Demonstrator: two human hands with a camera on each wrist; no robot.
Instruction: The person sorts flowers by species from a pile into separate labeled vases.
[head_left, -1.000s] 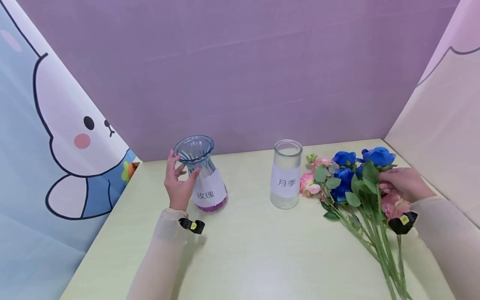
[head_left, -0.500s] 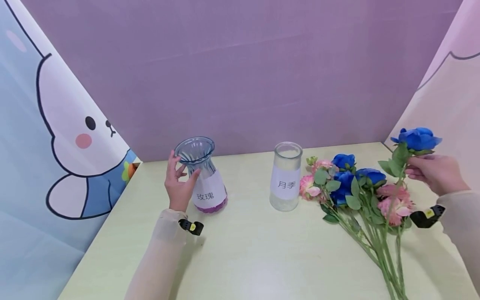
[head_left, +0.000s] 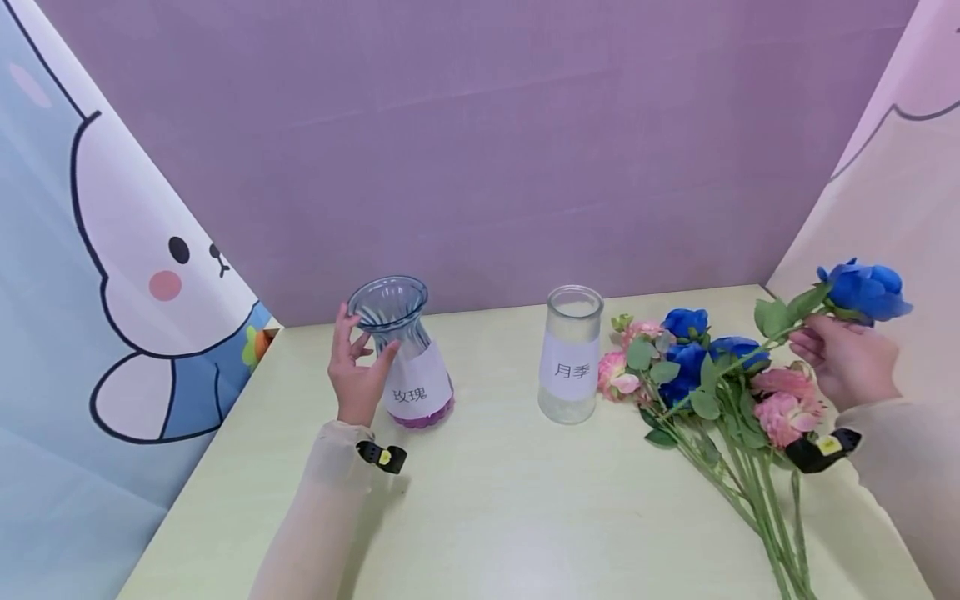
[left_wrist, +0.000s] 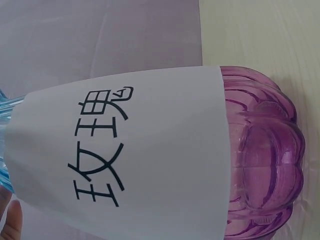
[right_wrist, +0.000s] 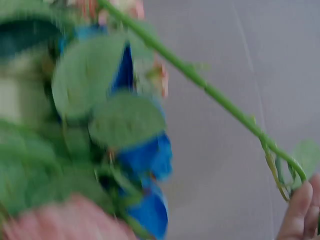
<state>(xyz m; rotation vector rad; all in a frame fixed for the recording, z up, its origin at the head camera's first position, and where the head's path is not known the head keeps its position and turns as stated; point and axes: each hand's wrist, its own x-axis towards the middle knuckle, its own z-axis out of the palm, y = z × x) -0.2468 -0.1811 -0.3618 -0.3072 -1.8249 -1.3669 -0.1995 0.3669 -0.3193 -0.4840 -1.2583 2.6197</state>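
My left hand (head_left: pixel 357 367) holds the neck of a glass vase (head_left: pixel 431 335), thumb in front and fingers at the left of the rim. The vase has a bluish flared top, a purple ribbed base and a white paper label (left_wrist: pixel 150 150) with black characters. My right hand (head_left: pixel 851 354) pinches a blue rose (head_left: pixel 868 290) by its stem (right_wrist: pixel 220 95) just under the bloom. Its bloom points right, and the stem slants down to the left over the other flowers. Several blue roses (head_left: pixel 681 375) and pink flowers (head_left: pixel 787 417) lie bunched below, stems toward the front.
A clear glass vase (head_left: pixel 568 408) with a white label stands upright at the middle, just left of the flowers. A purple backdrop (head_left: pixel 487 150) closes off the back of the pale table (head_left: pixel 510 500), with printed cloths at both sides.
My right hand has lifted one blue rose off the bunch, up and right, then tilted it so its stem swings left. My left hand stays at the vase.
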